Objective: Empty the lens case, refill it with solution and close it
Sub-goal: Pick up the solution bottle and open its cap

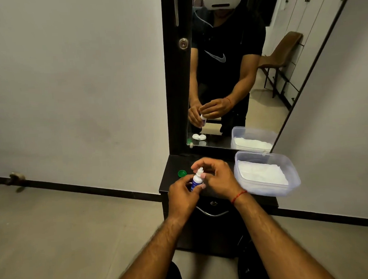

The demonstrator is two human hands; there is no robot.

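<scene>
A small white solution bottle (196, 180) with a blue label stands tilted above the dark dresser top (172, 179). My left hand (182, 193) grips its body. My right hand (217, 176) has its fingers curled around the bottle's white nozzle and shoulder. A green lens case cap (182, 173) lies on the dresser top, left of my hands. The lens case itself is hidden behind my hands; only its reflection (199, 136), white with both wells uncovered, shows in the mirror.
A clear plastic tub (268, 190) lined with white tissue stands on the dresser's right side, close to my right wrist. The mirror (228, 72) rises behind the dresser. A drawer with a metal handle (212, 213) is below. Bare floor lies to the left.
</scene>
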